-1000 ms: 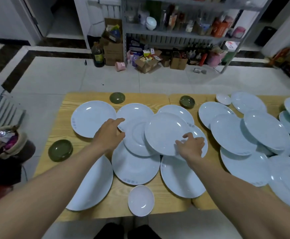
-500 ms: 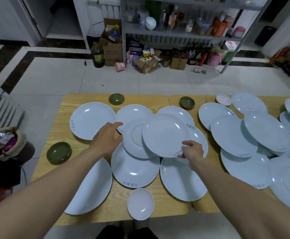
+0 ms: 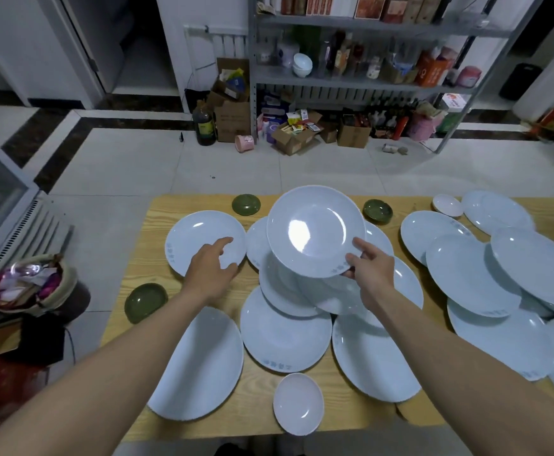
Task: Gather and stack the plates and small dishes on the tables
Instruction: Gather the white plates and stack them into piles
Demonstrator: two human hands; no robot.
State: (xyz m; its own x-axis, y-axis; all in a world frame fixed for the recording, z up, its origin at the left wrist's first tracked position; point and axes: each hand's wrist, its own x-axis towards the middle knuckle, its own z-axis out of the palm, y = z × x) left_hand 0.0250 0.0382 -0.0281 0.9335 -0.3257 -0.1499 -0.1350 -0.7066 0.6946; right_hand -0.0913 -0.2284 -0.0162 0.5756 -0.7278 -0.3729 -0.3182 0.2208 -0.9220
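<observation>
While our right hand (image 3: 372, 274) lifts a pale plate (image 3: 315, 230) tilted above the overlapped plates on the counter (image 3: 144, 258), its fingers (image 3: 362, 246) pinch the near rim. Our left hand (image 3: 211, 269) hovers with fingers apart over another plate (image 3: 196, 232), gripping nothing. We judge these plates stiff, glossy, likely slippery and breakable, so the rim is the place to hold, thumb on top.

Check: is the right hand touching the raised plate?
Touching. The head view shows the right hand pinching the raised plate at its near rim, thumb on top.
</observation>
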